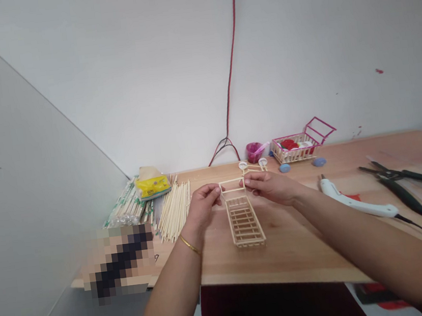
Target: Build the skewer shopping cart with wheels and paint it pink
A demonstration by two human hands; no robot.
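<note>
Hands (left (200, 204), right (272, 187)) pinching, one stick basket (245, 221)

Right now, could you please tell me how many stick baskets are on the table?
2: a bare basket, held by the left hand and right hand in front, and a pink basket at the back. None looks hidden.

Count: one bare stick basket (245, 223), one pink stick basket (296, 148). Two blue caps (284, 168), one glue gun (355, 202), one pliers (398, 181), one tissue pack (153, 184). Loose sticks (173, 211): uncountable pile.
</note>
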